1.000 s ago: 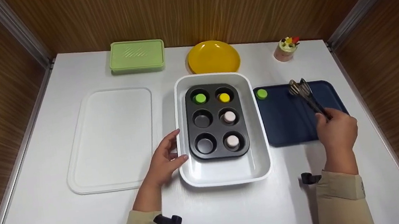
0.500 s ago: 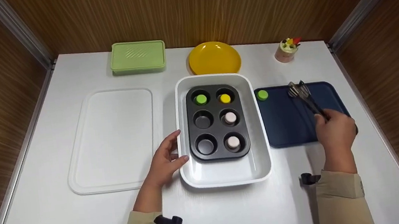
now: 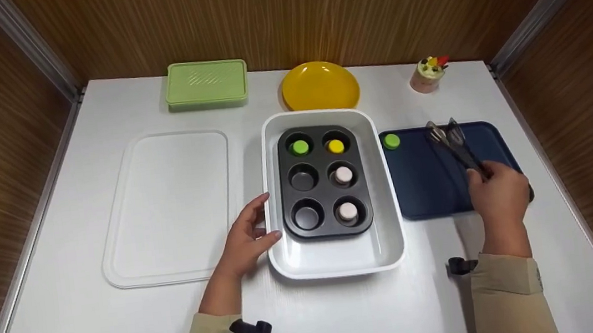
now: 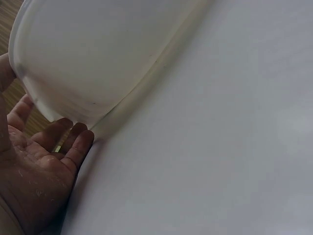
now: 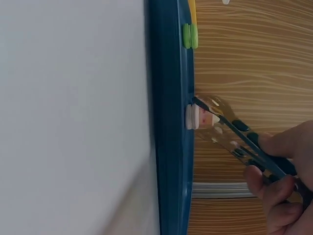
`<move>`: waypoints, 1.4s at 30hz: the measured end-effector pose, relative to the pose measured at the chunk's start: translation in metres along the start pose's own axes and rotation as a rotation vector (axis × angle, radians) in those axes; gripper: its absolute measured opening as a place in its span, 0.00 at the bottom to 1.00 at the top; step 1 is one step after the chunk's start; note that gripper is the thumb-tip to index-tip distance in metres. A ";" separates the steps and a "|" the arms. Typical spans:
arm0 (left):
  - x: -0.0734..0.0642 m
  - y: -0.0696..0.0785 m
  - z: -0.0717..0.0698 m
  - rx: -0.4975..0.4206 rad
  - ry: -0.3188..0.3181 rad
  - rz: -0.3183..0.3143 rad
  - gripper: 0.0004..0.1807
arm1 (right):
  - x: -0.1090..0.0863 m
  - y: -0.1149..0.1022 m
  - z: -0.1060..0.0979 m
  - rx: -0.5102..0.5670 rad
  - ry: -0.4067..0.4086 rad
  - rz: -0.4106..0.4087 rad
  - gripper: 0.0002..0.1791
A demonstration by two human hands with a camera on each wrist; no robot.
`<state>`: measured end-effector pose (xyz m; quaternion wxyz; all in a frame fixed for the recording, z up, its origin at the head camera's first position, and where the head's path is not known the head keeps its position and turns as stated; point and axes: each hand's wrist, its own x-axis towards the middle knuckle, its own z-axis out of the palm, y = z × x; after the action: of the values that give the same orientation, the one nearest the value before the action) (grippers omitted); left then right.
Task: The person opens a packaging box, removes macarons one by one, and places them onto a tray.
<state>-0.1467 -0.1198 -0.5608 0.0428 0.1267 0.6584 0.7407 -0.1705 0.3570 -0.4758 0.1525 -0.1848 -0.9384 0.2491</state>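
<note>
My left hand (image 3: 244, 242) touches the left side of a deep white bin (image 3: 334, 256), thumb at the rim; the left wrist view shows its fingers low along the wall. Inside stands a dark muffin pan (image 3: 326, 194) with a green macaron (image 3: 300, 147), a yellow one and two pale pink ones. My right hand (image 3: 499, 193) grips tongs (image 3: 454, 151) over a navy tray (image 3: 422, 191), their heads slightly apart. A pale pink macaron (image 5: 191, 117) sits on that tray right at the tongs' heads; from the head view it is hidden. Another green macaron (image 3: 391, 141) lies at the tray's far left corner.
A flat white lid (image 3: 172, 203) lies left of the bin. Along the back stand a green lidded box (image 3: 207, 84), a yellow plate (image 3: 320, 86) and a small dessert cup (image 3: 427, 76). Wood-grain walls (image 3: 279, 12) enclose the table on three sides.
The heads of the tongs have spread a little wider apart over the navy tray. My left hand stays at the bin's side.
</note>
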 end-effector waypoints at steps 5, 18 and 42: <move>0.000 0.001 0.001 -0.008 0.009 -0.004 0.43 | -0.006 -0.006 -0.003 0.051 0.096 -0.013 0.22; 0.000 0.000 0.000 -0.009 0.007 0.002 0.42 | -0.027 -0.035 0.010 0.170 0.177 -0.128 0.20; 0.000 0.001 0.000 -0.012 0.002 0.001 0.43 | -0.042 -0.110 0.017 0.330 0.220 -0.655 0.15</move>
<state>-0.1464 -0.1197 -0.5601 0.0426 0.1259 0.6539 0.7448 -0.1693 0.2435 -0.4400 0.3517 0.1261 -0.8730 0.3136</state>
